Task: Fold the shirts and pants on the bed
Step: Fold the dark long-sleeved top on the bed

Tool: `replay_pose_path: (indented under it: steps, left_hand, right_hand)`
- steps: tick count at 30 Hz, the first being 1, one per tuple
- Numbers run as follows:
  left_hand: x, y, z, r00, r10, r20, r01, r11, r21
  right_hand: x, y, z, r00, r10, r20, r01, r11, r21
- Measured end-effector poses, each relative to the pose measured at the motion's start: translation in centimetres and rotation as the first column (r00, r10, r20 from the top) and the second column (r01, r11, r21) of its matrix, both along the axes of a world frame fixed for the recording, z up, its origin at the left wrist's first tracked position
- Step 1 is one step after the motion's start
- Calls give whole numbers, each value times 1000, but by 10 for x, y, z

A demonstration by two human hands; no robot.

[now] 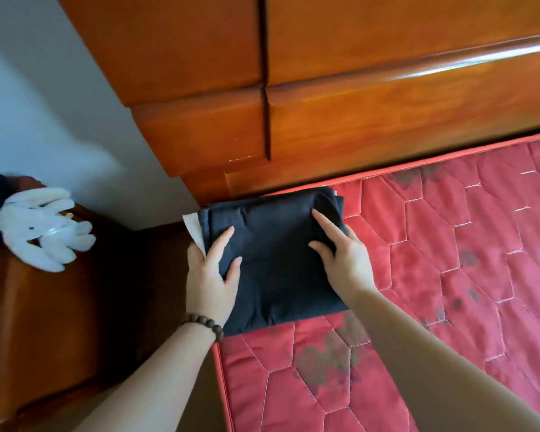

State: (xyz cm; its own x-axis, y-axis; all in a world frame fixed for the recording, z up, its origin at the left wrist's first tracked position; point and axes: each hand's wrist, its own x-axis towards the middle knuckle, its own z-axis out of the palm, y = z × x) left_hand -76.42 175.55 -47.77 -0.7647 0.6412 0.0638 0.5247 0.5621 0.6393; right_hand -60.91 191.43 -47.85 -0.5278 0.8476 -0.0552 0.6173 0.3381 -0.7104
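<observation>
Red mattress [434, 275] with dark stains fills the right side. Shiny wood headboard [356, 88] stands behind it, by a pale wall [44, 104]. One folded black garment [278, 260] lies at the mattress corner. One left hand [209, 275] and one right hand [340, 257] press flat on it, fingers spread. One white toy [41, 229] sits on a brown stand [44, 307].
</observation>
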Motion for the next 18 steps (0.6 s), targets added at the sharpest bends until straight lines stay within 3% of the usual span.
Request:
replay_pose_path:
  steps: [4, 5, 7, 9, 10, 13, 15, 18]
  left_hand:
    - [-12, 6, -22, 994, 68, 84, -61, 995, -78]
    - [-13, 7, -25, 997, 75, 14, -73, 991, -114]
    - [-11, 8, -26, 971, 49, -235, -91, 981, -171]
    - [-4, 13, -24, 926, -41, -375, -26, 985, -173]
    - [1, 18, -23, 907, -120, -403, 48, 982, -185]
    - [12, 33, -30, 872, -322, -367, 212, 927, -310]
    - [6, 35, -41, 890, -343, -300, 205, 889, -409]
    - [-6, 27, -54, 906, -327, -270, 178, 871, -458]
  right_hand:
    - [-10, 13, -28, 987, 101, 129, -85, 989, -122]
    - [-9, 14, -32, 973, 99, 211, -82, 993, -87]
    - [-7, 9, -31, 935, -32, 353, -42, 979, 200]
    - [-14, -5, -26, 954, -110, 279, -48, 862, 505]
    - [-22, -14, -25, 973, -34, 229, -107, 813, 573]
    - [-51, -38, -33, 897, 297, 328, -433, 742, 511]
    - [-61, -40, -41, 833, 348, 430, -524, 747, 409]
    - [-58, -30, -52, 806, 317, 500, -534, 754, 383]
